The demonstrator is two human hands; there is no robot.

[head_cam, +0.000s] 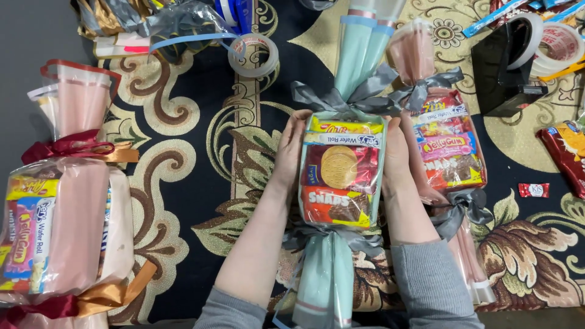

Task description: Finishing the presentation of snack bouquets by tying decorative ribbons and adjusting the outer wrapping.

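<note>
A candy-shaped snack bundle (340,183) is being gripped at its sides by the left hand (288,152) and right hand (395,155). Both ends are already tied with grey ribbon (353,97); finished bundles are lying beside it.

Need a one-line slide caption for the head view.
Left hand and right hand press a candy-shaped snack bundle with grey ribbons on a patterned rug.

Surface: we note a dark carpet (201,91) with gold and brown floral scrolls | Centre: mint-wrapped snack bundle (339,176), pink-wrapped bundle (448,152) just beside it | Left: larger pink bundles (61,225) with red and gold ribbon | Top: clear tape roll (253,55) | Right: black tape dispenser (506,67), small red candy (534,190), red snack packet (563,152).
</note>
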